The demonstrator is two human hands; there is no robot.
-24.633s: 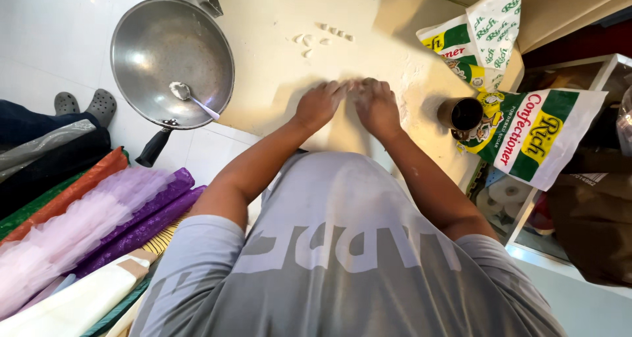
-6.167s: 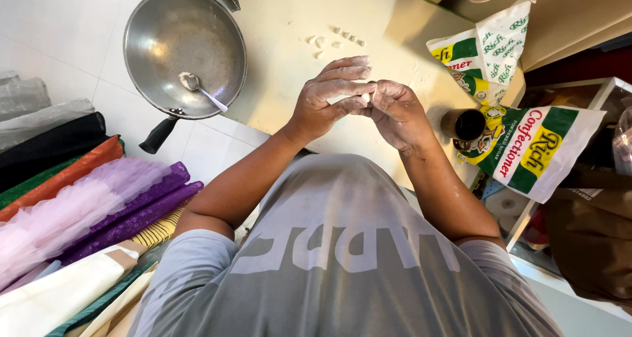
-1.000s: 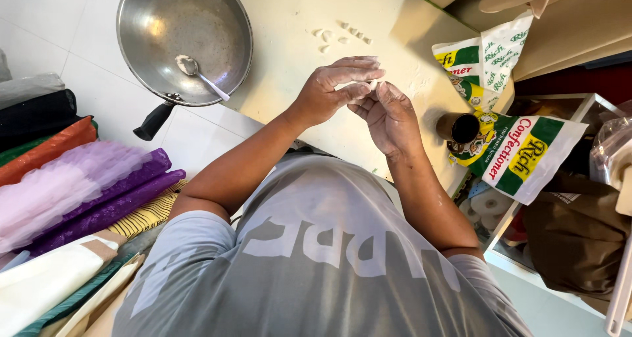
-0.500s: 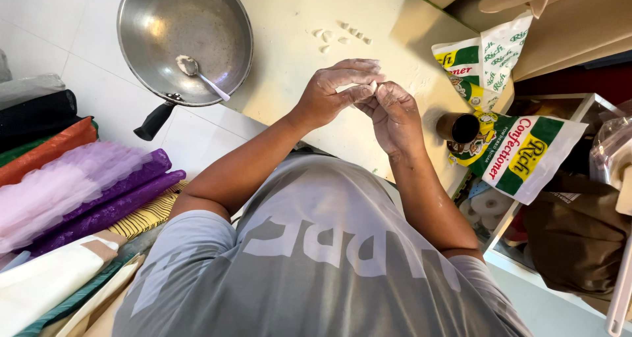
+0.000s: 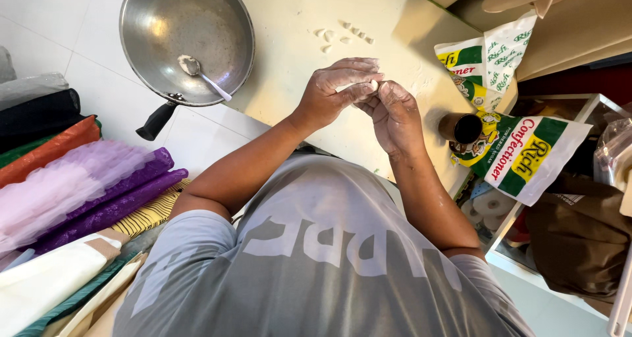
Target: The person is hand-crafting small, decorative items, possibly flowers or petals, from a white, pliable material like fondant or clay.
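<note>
Both flour-dusted hands are meeting above the cream table [image 5: 296, 41], left hand [image 5: 329, 93] and right hand [image 5: 395, 116] pinching the small white dough piece [image 5: 373, 85] held between their fingertips, left hand on top.

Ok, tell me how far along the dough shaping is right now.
Done: several small shaped dough pieces lie in a cluster on the pale table. In hand: the left hand and right hand, both floury, pinch one small white piece between their fingertips above the table. Left: hard to judge; the metal pan holds only a spoon and a thin residue, and no other unshaped dough shows.
</note>
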